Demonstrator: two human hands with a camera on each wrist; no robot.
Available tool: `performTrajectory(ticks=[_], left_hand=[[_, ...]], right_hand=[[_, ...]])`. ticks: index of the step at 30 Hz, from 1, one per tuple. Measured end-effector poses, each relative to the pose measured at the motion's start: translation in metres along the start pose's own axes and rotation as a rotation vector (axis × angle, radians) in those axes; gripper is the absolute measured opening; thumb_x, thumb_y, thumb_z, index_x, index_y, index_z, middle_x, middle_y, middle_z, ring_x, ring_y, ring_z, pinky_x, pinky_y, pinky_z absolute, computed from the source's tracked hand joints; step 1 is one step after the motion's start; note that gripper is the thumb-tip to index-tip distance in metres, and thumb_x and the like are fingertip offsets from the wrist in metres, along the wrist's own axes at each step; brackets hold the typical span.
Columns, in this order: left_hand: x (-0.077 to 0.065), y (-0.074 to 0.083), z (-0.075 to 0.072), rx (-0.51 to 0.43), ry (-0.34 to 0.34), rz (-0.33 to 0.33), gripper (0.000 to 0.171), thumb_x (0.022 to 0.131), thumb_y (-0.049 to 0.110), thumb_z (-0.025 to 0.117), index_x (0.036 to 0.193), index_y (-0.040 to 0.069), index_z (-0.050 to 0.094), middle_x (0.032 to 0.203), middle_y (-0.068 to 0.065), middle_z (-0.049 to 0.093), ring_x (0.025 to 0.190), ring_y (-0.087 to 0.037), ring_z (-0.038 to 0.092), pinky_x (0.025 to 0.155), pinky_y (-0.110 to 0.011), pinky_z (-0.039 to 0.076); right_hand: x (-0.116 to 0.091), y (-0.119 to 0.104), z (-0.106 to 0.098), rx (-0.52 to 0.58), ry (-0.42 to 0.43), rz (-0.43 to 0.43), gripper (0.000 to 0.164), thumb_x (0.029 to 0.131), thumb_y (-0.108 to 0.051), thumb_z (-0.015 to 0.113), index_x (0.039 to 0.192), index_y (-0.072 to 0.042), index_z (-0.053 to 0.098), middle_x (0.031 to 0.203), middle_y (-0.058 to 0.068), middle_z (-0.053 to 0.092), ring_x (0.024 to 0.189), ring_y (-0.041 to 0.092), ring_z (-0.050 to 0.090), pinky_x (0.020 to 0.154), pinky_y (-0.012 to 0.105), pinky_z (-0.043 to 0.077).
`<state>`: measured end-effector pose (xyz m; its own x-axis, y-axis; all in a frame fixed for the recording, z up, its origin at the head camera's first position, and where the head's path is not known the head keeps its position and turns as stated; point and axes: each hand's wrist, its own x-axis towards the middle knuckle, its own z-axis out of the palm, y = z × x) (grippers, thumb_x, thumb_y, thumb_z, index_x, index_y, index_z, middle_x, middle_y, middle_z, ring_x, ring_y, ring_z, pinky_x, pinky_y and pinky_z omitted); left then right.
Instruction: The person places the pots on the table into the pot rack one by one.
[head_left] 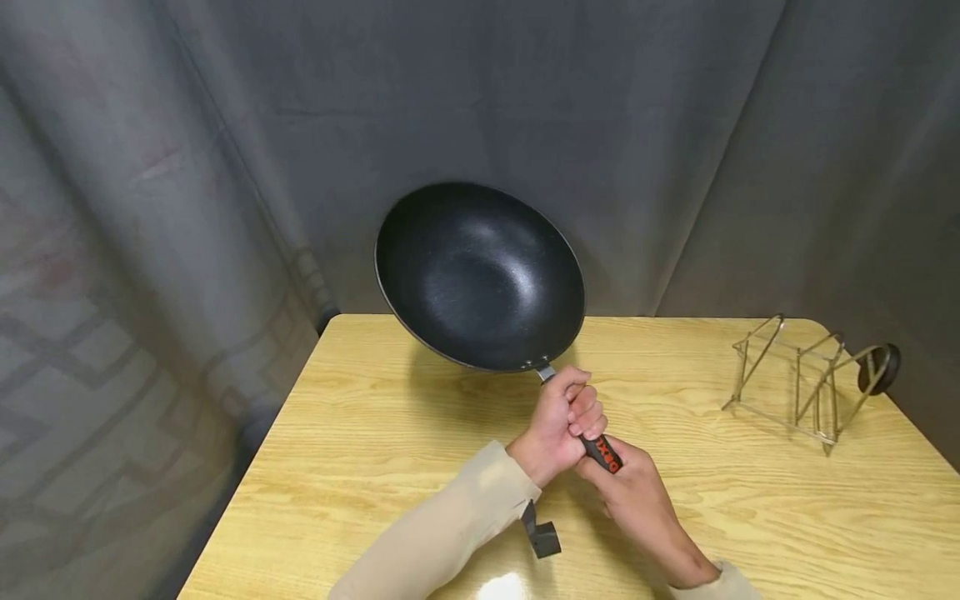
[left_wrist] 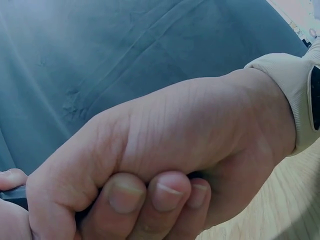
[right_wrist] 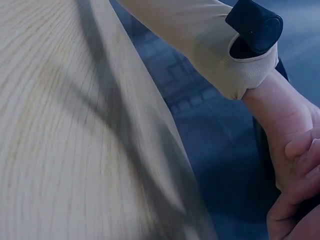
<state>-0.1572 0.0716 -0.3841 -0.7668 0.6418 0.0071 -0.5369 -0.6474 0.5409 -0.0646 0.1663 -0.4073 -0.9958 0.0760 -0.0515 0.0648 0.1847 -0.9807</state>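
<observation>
A black wok (head_left: 480, 275) hangs tilted above the table, its hollow side facing me. My left hand (head_left: 562, 417) grips the upper part of its black handle (head_left: 609, 460), close to the metal neck. Lower down, my right hand (head_left: 641, 496) holds the handle's end, the thumb along its side and the other fingers mostly hidden. In the left wrist view, the left hand (left_wrist: 165, 130) is curled with several fingertips tucked in. The right wrist view catches the left sleeve (right_wrist: 200, 45) and part of the gripping left hand at the right edge.
A wire rack (head_left: 816, 379) stands on the right of the wooden table (head_left: 337, 467), with a black round piece (head_left: 879, 369) at its right end. Grey curtains (head_left: 637, 125) hang behind and to the left. A black wrist mount (head_left: 546, 540) sticks out below the left sleeve.
</observation>
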Motion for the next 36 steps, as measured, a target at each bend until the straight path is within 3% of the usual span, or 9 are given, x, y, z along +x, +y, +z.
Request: performTrajectory(ticks=[10,20,31,36], left_hand=[[0.005,-0.017,0.013,0.047,-0.006,-0.052,0.041,0.084,0.013,0.041,0.046,0.019,0.028,0.039,0.009,0.025,0.029,-0.002,0.024,0.036,-0.017,0.019],[0.009,-0.03,0.03,0.072,-0.013,-0.081,0.041,0.083,0.013,0.042,0.045,0.019,0.027,0.04,0.009,0.023,0.03,-0.001,0.022,0.036,-0.018,0.015],[0.018,-0.039,0.043,0.089,-0.01,-0.126,0.039,0.081,0.013,0.046,0.048,0.019,0.026,0.042,0.008,0.021,0.032,-0.003,0.02,0.037,-0.018,0.015],[0.025,-0.044,0.048,0.076,-0.012,-0.144,0.038,0.079,0.012,0.047,0.048,0.019,0.027,0.042,0.008,0.021,0.032,-0.003,0.021,0.037,-0.018,0.015]], right_hand=[[-0.013,0.001,-0.01,0.0,0.094,0.057,0.014,0.083,-0.013,0.068,0.084,-0.003,0.06,0.051,-0.002,0.037,0.039,0.01,0.034,0.034,0.022,0.029],[-0.024,0.001,-0.022,-0.034,0.17,0.033,0.02,0.084,-0.016,0.067,0.079,-0.002,0.054,0.053,-0.001,0.039,0.04,0.009,0.035,0.034,0.026,0.033],[-0.029,0.0,-0.033,0.017,0.216,0.026,0.023,0.085,-0.013,0.066,0.077,0.001,0.05,0.052,-0.002,0.036,0.04,0.009,0.032,0.034,0.024,0.03],[-0.03,-0.001,-0.038,0.019,0.239,0.044,0.017,0.085,-0.01,0.064,0.08,0.001,0.052,0.051,-0.002,0.037,0.039,0.009,0.032,0.034,0.024,0.031]])
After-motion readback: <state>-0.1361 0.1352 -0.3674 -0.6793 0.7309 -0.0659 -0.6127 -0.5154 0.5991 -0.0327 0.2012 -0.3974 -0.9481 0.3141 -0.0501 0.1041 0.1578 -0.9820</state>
